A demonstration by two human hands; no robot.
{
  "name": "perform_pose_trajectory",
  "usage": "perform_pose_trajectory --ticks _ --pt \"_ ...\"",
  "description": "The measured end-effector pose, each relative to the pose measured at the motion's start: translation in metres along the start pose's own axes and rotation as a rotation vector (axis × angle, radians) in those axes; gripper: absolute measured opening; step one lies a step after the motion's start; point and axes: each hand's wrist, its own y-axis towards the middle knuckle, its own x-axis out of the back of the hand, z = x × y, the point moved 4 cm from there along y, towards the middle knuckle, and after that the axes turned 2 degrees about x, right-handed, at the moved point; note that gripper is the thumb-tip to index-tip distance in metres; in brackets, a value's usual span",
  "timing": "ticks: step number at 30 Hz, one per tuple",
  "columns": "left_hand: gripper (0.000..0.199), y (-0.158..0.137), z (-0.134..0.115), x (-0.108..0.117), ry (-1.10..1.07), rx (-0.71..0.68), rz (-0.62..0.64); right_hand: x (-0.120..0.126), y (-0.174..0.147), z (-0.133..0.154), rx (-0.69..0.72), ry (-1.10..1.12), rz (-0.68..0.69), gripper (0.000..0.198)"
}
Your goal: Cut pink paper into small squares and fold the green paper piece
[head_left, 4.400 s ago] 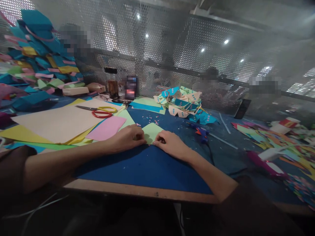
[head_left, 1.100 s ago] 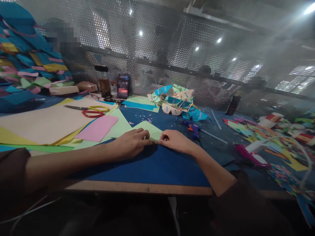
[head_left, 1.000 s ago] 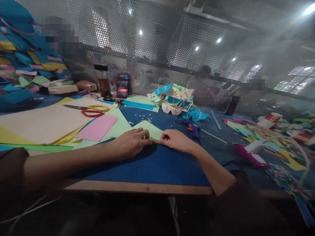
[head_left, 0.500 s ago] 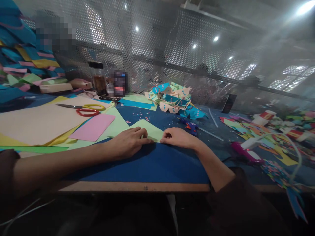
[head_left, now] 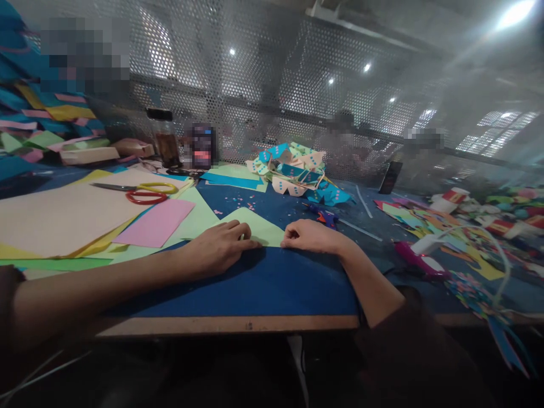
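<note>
A light green sheet of paper [head_left: 257, 225], seemingly folded with its peak pointing away from me, lies near the front of the blue tabletop. My left hand [head_left: 221, 246] rests on its left part, thumb and fingers pressed along the near edge. At the right corner, my right hand [head_left: 312, 237] has its fingers curled in a pinch on the paper. The fingertips partly hide that corner. Left of my left hand lie a pink paper piece [head_left: 158, 223] and more green paper. Scissors [head_left: 147, 192] with one yellow and one red handle rest on the large cream sheets [head_left: 55, 212].
A blue glue gun [head_left: 325, 216] and glue sticks lie beyond my right hand. Patterned paper shapes [head_left: 297, 170] are heaped at the back, near a bottle [head_left: 165, 141]. To the right are a magenta corded device [head_left: 420, 260] and paper scraps. A perforated metal screen stands behind.
My right hand has slid slightly right along the paper's near edge, widening the gap between my hands. My left hand stays in place. The view has shifted a little.
</note>
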Motion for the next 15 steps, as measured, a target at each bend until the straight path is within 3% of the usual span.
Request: perform_pose_trajectory --ticks 15 --pt "0.041 -0.001 0.002 -0.001 -0.014 -0.002 -0.031 0.007 -0.005 -0.013 -0.015 0.001 0.056 0.025"
